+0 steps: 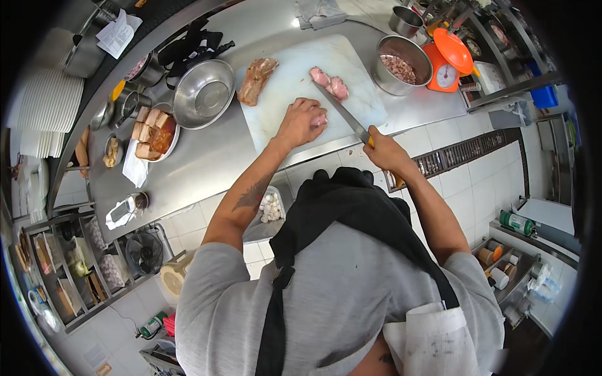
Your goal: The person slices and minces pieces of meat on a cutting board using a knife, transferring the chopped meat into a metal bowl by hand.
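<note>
Your left hand point(297, 124): fingers curled over a small pink meat piece point(320, 119), near edge of the white cutting board point(288, 78). Your right hand point(386, 152): closed around the handle of a yellow-handled steel knife point(346, 114). Apparently cut: pink meat chunks point(338, 88), toward the board's right edge. Apparently uncut: browned meat slab point(256, 83), left edge. Deep steel pot point(394, 84): diced reddish meat point(399, 69). White bowl point(178, 135): browned meat blocks point(164, 133). Wide steel bowl point(188, 94): no contents visible.

Gap between meat slab point(256, 83) and pieces point(338, 89), pot point(391, 81) at right
</note>
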`<state>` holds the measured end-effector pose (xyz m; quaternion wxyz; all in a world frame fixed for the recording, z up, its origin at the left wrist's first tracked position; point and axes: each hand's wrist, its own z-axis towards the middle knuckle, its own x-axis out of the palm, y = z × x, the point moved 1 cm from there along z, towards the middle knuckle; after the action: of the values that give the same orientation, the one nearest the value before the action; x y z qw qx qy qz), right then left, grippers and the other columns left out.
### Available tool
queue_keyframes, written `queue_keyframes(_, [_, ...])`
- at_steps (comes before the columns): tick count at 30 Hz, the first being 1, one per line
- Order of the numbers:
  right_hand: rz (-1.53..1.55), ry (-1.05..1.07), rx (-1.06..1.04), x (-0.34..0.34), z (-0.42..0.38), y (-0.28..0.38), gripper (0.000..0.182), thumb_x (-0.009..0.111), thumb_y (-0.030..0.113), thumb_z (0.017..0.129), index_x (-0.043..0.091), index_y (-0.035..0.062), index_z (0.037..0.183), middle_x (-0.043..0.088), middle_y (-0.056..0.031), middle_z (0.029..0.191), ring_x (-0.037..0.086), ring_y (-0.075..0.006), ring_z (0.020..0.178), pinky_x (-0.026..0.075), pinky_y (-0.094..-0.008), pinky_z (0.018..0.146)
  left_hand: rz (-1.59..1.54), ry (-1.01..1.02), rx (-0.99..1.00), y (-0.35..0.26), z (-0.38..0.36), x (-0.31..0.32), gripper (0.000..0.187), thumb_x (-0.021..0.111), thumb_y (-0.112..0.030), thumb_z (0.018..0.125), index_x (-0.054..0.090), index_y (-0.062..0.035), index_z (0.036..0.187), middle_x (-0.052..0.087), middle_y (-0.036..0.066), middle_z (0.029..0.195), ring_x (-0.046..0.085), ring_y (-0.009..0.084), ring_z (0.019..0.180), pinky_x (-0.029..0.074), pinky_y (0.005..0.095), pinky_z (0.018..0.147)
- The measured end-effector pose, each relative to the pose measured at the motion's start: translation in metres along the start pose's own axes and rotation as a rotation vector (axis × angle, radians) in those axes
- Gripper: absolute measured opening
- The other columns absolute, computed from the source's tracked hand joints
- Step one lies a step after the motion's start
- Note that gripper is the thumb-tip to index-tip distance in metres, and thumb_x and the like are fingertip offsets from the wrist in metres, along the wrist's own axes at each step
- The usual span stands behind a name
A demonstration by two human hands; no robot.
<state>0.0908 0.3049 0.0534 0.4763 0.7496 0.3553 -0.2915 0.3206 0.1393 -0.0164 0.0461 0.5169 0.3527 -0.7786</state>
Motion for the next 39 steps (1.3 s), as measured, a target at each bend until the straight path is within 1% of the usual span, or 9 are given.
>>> queue_keyframes(3, [0.003,-0.011,-0.009,0.003,-0.001,0.002,0.032,0.056,0.023,0.103,0.049,0.0005,0.124,0.071,-0.0331,0.09,0.069,-0.0539,0.093,0.051,-0.0641,0.085,-0.055,-0.111,0.002,-0.012,-0.021,0.005,0.045,0.084,-0.026,0.082,0.075,-0.0157,0.125,0.062,0.012,0.137,0.055,0.0344,0.13,0.045,0.0494,0.106])
queue_keyframes(5, [-0.019,-0.018,-0.002,0.005,-0.004,0.009,0.031,0.055,0.022,0.103,0.049,0.0011,0.126,0.071,-0.0333,0.089,0.069,-0.0542,0.091,0.051,-0.0644,0.084,0.038,-0.357,0.006,-0.018,-0.028,-0.002,0.037,0.082,-0.024,0.082,0.076,-0.013,0.117,0.062,0.012,0.135,0.055,0.0344,0.126,0.047,0.0486,0.103])
queue_keyframes(11, [-0.188,-0.033,-0.193,0.038,-0.009,0.011,0.038,0.05,0.015,0.101,0.051,-0.0054,0.133,0.07,-0.0322,0.081,0.071,-0.0518,0.079,0.056,-0.0626,0.077,-0.071,-0.381,-0.031,-0.006,-0.037,0.015,0.033,0.079,-0.013,0.081,0.075,-0.0109,0.114,0.063,0.015,0.128,0.06,0.0352,0.111,0.051,0.0452,0.096])
queue_keyframes(15, [-0.275,-0.006,-0.178,0.028,0.003,0.009,0.04,0.05,0.012,0.099,0.05,-0.0061,0.134,0.07,-0.0322,0.081,0.071,-0.0517,0.079,0.056,-0.0625,0.076,-0.064,-0.377,-0.06,-0.005,-0.032,0.005,0.034,0.08,-0.014,0.081,0.076,-0.0113,0.115,0.065,0.014,0.125,0.06,0.0345,0.112,0.053,0.0432,0.093])
queue_keyframes(23, [-0.25,-0.004,-0.186,0.023,-0.005,0.01,0.041,0.053,0.014,0.098,0.049,-0.0074,0.133,0.069,-0.0344,0.08,0.07,-0.0535,0.079,0.056,-0.063,0.074,-0.067,-0.383,-0.082,0.01,-0.017,0.01,0.029,0.08,-0.017,0.077,0.078,-0.0133,0.106,0.064,0.011,0.102,0.063,0.0318,0.095,0.053,0.0433,0.084])
queue_keyframes(30, [-0.329,0.137,-0.067,-0.006,-0.037,0.03,0.047,0.055,0.011,0.095,0.049,-0.0107,0.137,0.069,-0.0334,0.078,0.07,-0.0532,0.078,0.055,-0.0623,0.073,-0.026,-0.418,-0.093,0.012,-0.017,0.014,0.027,0.079,-0.019,0.076,0.078,-0.0154,0.103,0.063,0.01,0.1,0.063,0.0296,0.093,0.051,0.0448,0.084])
queue_keyframes(34, [-0.255,-0.016,-0.243,0.042,-0.003,0.003,0.05,0.053,0.009,0.095,0.048,-0.0113,0.141,0.071,-0.0319,0.083,0.071,-0.0516,0.078,0.056,-0.061,0.074,-0.023,-0.388,-0.102,0.011,-0.018,0.015,0.028,0.079,-0.019,0.076,0.078,-0.015,0.104,0.064,0.009,0.103,0.062,0.0288,0.096,0.05,0.0435,0.087])
queue_keyframes(36, [-0.272,-0.095,-0.26,0.046,0.003,0.003,0.038,0.052,0.009,0.098,0.052,-0.0129,0.128,0.067,-0.0294,0.07,0.068,-0.0505,0.068,0.054,-0.0619,0.065,-0.032,-0.372,-0.103,0.014,-0.019,0.016,0.029,0.079,-0.02,0.076,0.078,-0.0146,0.105,0.064,0.008,0.104,0.062,0.0284,0.098,0.05,0.0433,0.087])
queue_keyframes(39, [-0.268,-0.089,-0.267,0.041,0.006,0.007,0.029,0.051,0.011,0.1,0.052,-0.0088,0.121,0.067,-0.0295,0.071,0.068,-0.0508,0.069,0.054,-0.062,0.065,-0.051,-0.472,-0.092,0.013,-0.017,0.019,0.027,0.078,-0.024,0.075,0.078,-0.0187,0.101,0.061,0.004,0.101,0.06,0.0257,0.097,0.047,0.0444,0.085])
